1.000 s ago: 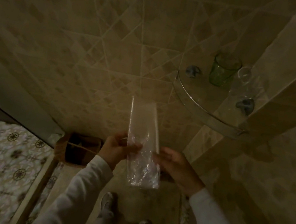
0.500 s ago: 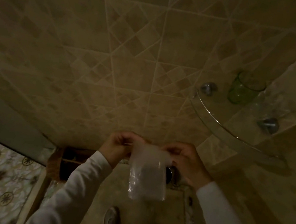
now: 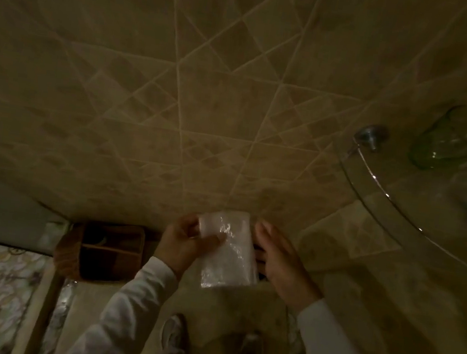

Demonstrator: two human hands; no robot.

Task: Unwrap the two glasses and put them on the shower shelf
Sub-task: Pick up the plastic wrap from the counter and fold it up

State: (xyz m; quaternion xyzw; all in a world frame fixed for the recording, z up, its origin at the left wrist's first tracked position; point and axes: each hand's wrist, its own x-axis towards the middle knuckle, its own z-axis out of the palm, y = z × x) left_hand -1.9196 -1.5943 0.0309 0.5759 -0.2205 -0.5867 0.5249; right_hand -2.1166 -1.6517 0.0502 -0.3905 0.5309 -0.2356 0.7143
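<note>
**Wrap at centre, shelf at two o'clock**

The plastic wrap (image 3: 228,253) sits just below frame centre, between the hands: left hand (image 3: 185,243) touching its 9 o'clock edge, right hand (image 3: 283,263) just beside its 3 o'clock edge. The shower shelf (image 3: 384,196) lies at 2 o'clock in the wall corner, with two glasses (image 3: 438,147) on it. A basket (image 3: 103,252) stands at 8 o'clock on the floor against the wall. Shoes (image 3: 173,335) are at 6 o'clock, below the wrap.

Green glass (image 3: 438,147) upright on shelf (image 3: 386,203).
</note>
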